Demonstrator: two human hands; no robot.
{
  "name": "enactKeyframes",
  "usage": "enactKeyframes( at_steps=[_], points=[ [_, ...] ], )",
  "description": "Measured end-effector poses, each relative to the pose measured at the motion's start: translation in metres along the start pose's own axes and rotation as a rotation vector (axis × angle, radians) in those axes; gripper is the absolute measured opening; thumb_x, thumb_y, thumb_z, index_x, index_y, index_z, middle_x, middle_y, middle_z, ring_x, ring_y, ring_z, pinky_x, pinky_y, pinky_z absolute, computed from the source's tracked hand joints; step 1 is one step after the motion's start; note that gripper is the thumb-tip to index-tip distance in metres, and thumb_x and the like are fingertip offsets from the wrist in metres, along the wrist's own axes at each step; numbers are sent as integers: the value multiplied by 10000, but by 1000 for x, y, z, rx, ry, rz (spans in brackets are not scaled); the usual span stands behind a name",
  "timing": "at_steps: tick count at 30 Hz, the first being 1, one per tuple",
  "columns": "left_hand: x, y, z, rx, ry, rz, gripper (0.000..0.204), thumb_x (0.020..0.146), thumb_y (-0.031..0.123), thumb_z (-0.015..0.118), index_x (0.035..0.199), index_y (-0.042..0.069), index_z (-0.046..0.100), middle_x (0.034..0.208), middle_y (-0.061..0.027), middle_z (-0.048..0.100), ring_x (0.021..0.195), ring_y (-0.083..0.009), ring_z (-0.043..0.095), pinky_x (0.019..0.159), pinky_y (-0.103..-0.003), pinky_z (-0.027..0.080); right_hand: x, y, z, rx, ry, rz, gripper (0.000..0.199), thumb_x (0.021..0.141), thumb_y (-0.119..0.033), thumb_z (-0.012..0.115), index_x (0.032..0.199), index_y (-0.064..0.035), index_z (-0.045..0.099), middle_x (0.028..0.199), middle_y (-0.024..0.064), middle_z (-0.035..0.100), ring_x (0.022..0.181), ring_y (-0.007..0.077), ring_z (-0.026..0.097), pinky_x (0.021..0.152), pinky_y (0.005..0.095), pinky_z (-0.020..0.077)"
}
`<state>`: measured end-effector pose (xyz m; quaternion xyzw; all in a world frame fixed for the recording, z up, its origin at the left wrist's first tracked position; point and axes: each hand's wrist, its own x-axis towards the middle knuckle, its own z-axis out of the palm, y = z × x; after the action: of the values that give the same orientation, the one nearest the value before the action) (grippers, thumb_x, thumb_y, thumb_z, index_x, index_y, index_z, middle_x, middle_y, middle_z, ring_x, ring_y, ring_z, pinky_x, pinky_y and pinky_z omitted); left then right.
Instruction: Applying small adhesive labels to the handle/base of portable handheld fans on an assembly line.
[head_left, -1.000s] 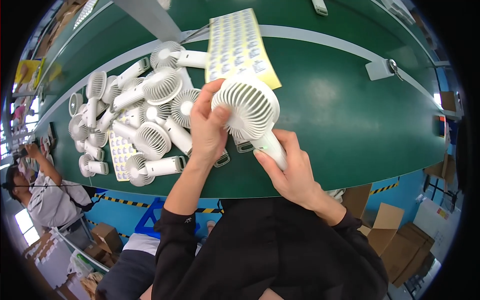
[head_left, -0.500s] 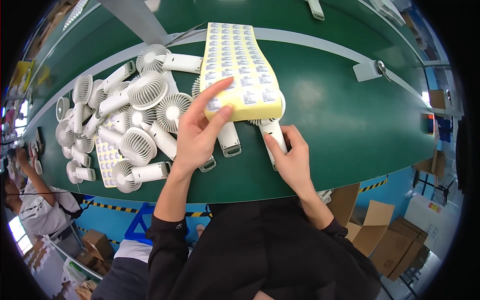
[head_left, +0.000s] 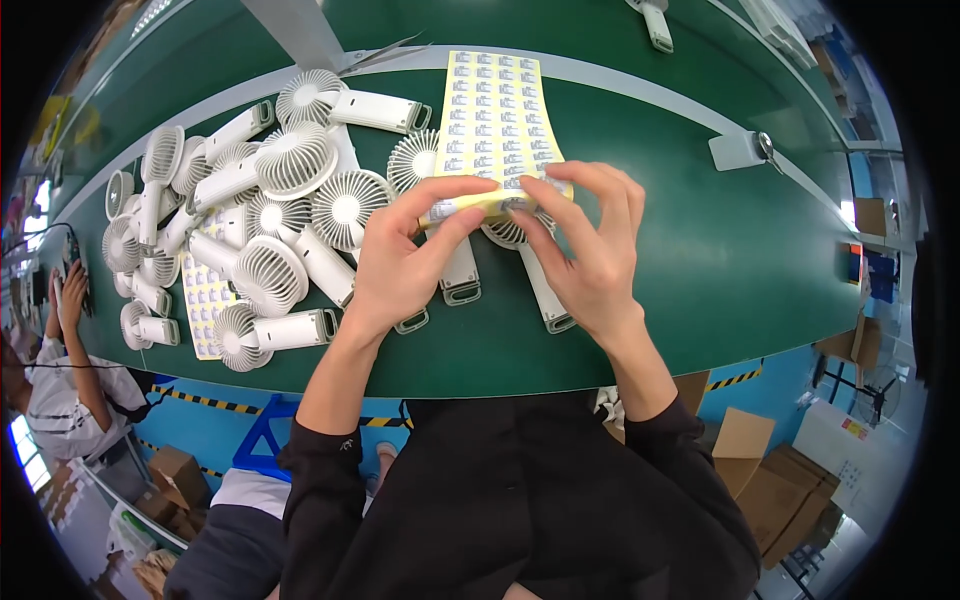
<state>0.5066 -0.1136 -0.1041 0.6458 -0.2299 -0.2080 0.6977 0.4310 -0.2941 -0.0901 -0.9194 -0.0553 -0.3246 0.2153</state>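
Note:
A pale yellow sheet of labels (head_left: pixel 495 120), printed in rows, is raised over the table with its near edge curled. My left hand (head_left: pixel 400 250) is closed on the near left part of that edge, between thumb and fingers. At the near right part, my right hand (head_left: pixel 600 245) pinches the curled edge; whether a single label is lifted there I cannot tell. Under the sheet and my right hand lies a white handheld fan (head_left: pixel 545 290), its head partly covered. Another handheld fan (head_left: pixel 460 270) lies just left of it, partly hidden by my left hand and the sheet.
Many white handheld fans (head_left: pixel 270 250) are heaped on the green table (head_left: pixel 720 260) at left, over a second label sheet (head_left: pixel 205 310). Scissors (head_left: pixel 385 55) lie beyond them by a metal post (head_left: pixel 295 35). At far left, a co-worker's hands (head_left: pixel 70 295) are busy.
My right hand has let go of the fan's handle and risen to the label sheet's near edge. The sheet has shifted slightly right, and its near edge now curls between both hands.

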Motion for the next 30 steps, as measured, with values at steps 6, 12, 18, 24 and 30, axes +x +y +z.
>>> enactKeyframes(
  at_steps=[6, 12, 18, 24, 30],
  points=[
    [0, -1, 1, -88, 28, -125, 240, 946, 74, 605, 1176, 30, 658, 1013, -13, 679, 847, -16, 590, 669, -157, 458, -3, 8, 6, -69, 118, -242, 344, 683, -19, 822, 1009, -70, 726, 983, 44, 625, 933, 253, 564, 829, 413, 474],
    [1, -5, 4, 9, -4, 34, 373, 939, 113, 626, 1297, 25, 571, 1203, -116, 631, 1070, -143, 605, 915, -267, 470, 1, 5, -6, 213, 64, -169, 249, 741, 67, 755, 965, -17, 686, 972, 83, 610, 905, 231, 571, 824, 391, 491],
    [6, -8, 3, -84, 55, 140, 625, 962, 142, 580, 1483, -10, 270, 1426, -164, 445, 1289, -234, 462, 1056, -349, 372, 6, 33, -10, 710, -172, 369, 91, 856, 73, 647, 942, 62, 620, 1012, 114, 591, 949, 184, 565, 824, 309, 464],
    [12, -11, -1, -348, 73, 98, 572, 1000, 139, 498, 1484, -34, 246, 1423, -172, 442, 1275, -234, 494, 1071, -392, 425, 7, 45, 4, 553, -457, 411, 57, 848, -23, 690, 879, -1, 648, 979, 46, 629, 879, 145, 561, 758, 270, 439],
    [13, -9, -3, -311, 109, 89, 576, 996, 143, 510, 1475, -55, 260, 1411, -174, 461, 1259, -243, 511, 1049, -415, 452, 8, 48, 6, 521, -475, 388, 69, 842, -26, 699, 876, 5, 647, 956, 45, 627, 843, 143, 549, 746, 269, 437]
  ],
)
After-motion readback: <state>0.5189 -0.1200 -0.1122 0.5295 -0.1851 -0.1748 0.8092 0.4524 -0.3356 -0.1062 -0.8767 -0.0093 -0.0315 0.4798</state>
